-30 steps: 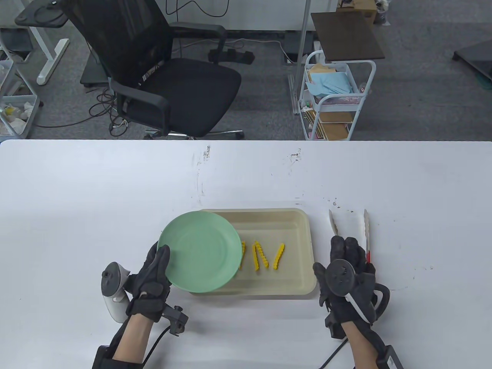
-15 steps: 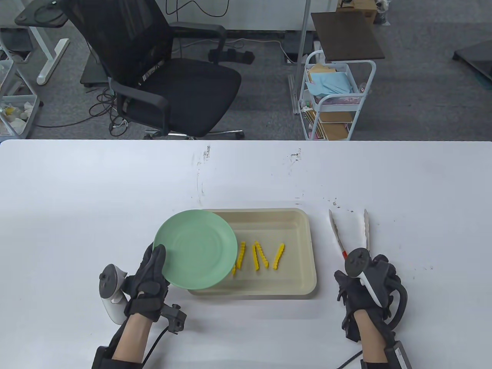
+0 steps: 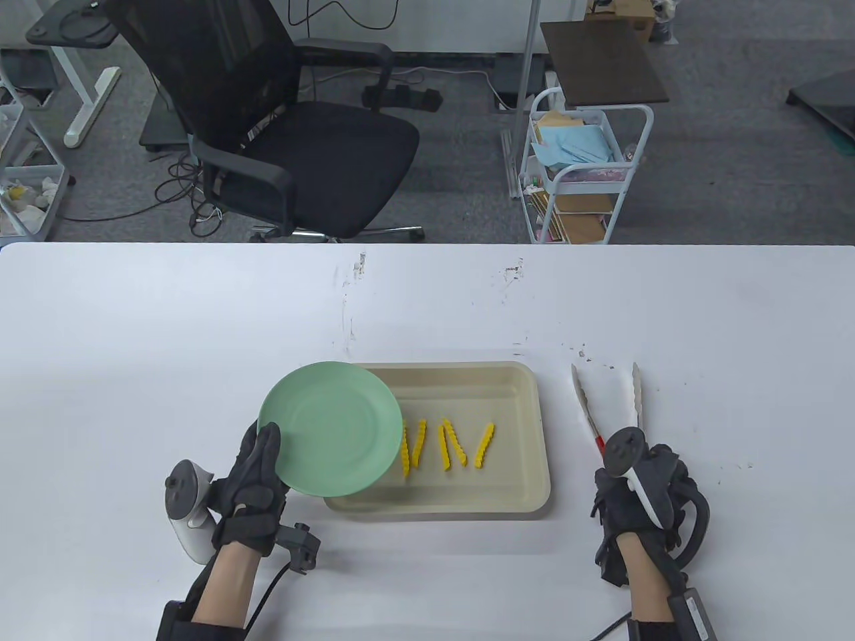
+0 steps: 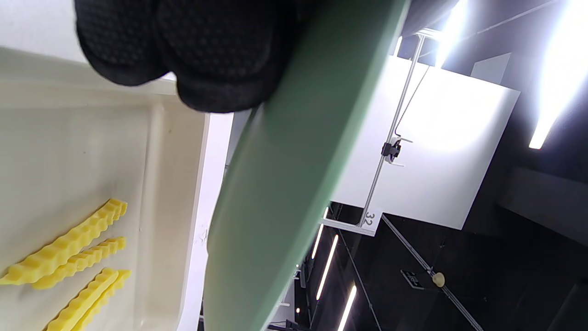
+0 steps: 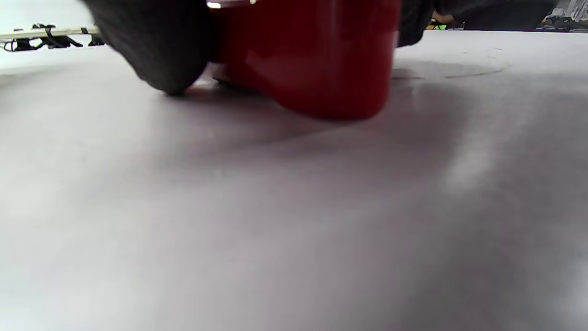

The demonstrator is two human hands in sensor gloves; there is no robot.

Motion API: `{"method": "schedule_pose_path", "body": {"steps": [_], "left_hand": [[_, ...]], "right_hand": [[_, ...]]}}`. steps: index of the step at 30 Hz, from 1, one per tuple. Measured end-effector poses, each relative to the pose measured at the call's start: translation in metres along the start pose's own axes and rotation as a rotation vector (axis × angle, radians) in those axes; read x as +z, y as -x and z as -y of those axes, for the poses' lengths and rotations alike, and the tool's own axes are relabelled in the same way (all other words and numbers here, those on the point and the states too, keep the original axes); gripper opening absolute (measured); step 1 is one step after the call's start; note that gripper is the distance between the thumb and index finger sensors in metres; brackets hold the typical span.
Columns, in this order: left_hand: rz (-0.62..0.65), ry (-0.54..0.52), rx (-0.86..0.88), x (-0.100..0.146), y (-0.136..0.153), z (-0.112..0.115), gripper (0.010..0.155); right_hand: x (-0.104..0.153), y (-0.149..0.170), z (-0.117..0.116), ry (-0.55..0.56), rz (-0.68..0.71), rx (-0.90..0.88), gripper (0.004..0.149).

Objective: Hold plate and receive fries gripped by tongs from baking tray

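My left hand point(image 3: 267, 451) holds the green plate point(image 3: 330, 427) by its near-left rim, thumb on top, lifted over the left end of the beige baking tray point(image 3: 511, 394). Several yellow crinkle fries point(image 3: 446, 446) lie in the tray. In the left wrist view my fingers point(image 4: 206, 50) press under the plate point(image 4: 285, 184), with the tray point(image 4: 69, 151) and fries point(image 4: 69, 257) below. The metal tongs point(image 3: 583, 395) lie spread open on the table right of the tray. My right hand point(image 3: 634, 491) covers their red handle end point(image 5: 312, 55), with fingers point(image 5: 156, 46) around it.
The white table point(image 3: 200, 314) has scuff marks near its middle. Beyond its far edge stand a black office chair point(image 3: 287, 133) and a white wire cart point(image 3: 581, 173).
My left hand has moved the plate to the left, uncovering more fries. My right hand drew back from over the tongs' arms to their handle end and dropped onto it. The tongs have not moved.
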State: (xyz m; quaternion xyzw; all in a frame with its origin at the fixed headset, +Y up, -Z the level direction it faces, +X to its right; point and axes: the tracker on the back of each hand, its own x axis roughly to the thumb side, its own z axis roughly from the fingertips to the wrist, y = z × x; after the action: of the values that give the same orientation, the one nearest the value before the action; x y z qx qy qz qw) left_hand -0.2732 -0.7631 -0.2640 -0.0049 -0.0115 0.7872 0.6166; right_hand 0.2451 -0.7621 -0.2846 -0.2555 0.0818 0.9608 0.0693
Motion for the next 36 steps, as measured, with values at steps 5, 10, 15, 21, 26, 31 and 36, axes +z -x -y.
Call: {"method": "schedule_pose_path", "body": {"steps": [5, 10, 15, 21, 26, 31, 36], "left_hand": [[0.007, -0.005, 0.012, 0.001, -0.001, -0.001, 0.066], [0.006, -0.013, 0.014, 0.001, -0.001, -0.001, 0.066], [-0.004, -0.02, 0.026, 0.001, 0.001, -0.001, 0.066], [0.002, -0.018, 0.025, 0.001, 0.0, -0.001, 0.066], [0.006, -0.016, 0.026, 0.001, 0.0, -0.002, 0.066], [0.006, -0.014, 0.03, 0.002, 0.0, -0.002, 0.066], [0.005, -0.015, 0.031, 0.002, 0.0, -0.002, 0.066]], "right_hand": [[-0.003, 0.009, 0.008, 0.031, -0.024, -0.105, 0.039], [-0.003, 0.025, 0.024, 0.126, -0.021, -0.272, 0.041], [-0.002, 0.035, 0.038, 0.179, 0.061, -0.425, 0.054], [0.011, 0.024, 0.054, 0.119, 0.215, -0.484, 0.076], [0.041, -0.003, 0.072, 0.124, 0.336, -0.403, 0.081], [0.073, -0.033, 0.074, 0.029, 0.455, -0.204, 0.079], [0.094, -0.054, 0.057, -0.094, 0.515, -0.142, 0.076]]}}
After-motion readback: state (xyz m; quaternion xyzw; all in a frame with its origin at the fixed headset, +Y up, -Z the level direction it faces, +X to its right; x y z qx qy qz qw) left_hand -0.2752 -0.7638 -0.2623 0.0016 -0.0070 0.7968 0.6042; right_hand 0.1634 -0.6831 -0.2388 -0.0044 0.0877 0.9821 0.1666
